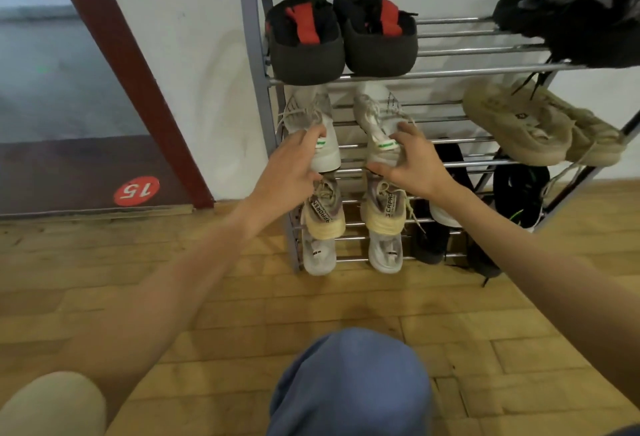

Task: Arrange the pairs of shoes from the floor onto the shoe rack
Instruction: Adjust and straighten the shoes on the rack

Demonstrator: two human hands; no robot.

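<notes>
The person is crouching before the shoe rack (258, 65), setting a pair of white sneakers on its second shelf; the left hand (289, 167) is curling its fingers over the heel of the left white sneaker (313, 124), and the right hand (412, 158) is cupping the heel of the right white sneaker (379, 124), thumb under the sole, fingers over the collar; both shoes are lying toes toward the wall, heels overhanging the front bar; so the placing step looks nearly finished; the next move is probably calling for a nudge inward and then loosening both grips; the wooden floor (225, 314) in view is showing no loose shoes, so I cannot tell whether more pairs are waiting.
</notes>
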